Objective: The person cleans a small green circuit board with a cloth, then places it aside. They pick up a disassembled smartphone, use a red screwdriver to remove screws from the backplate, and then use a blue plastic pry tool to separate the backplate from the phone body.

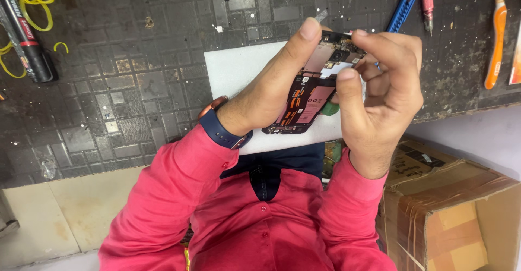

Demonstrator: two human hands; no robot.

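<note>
My left hand (pixel 266 94) grips the opened black phone with exposed circuit board (pixel 312 94) above the white foam pad (pixel 239 67). My right hand (pixel 380 86) has its fingers (pixel 374 37) pinched closed at the phone's top edge, over the dark table (pixel 135 86).

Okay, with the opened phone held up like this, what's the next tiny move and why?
Probably ease the right hand upward: its fingers pinch a small dark part at the top edge of the opened phone, which the left hand steadies above the white pad.

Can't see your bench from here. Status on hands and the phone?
Left hand holds opened phone over white pad. Right hand pinches at its top edge. Nothing in the way.
</note>
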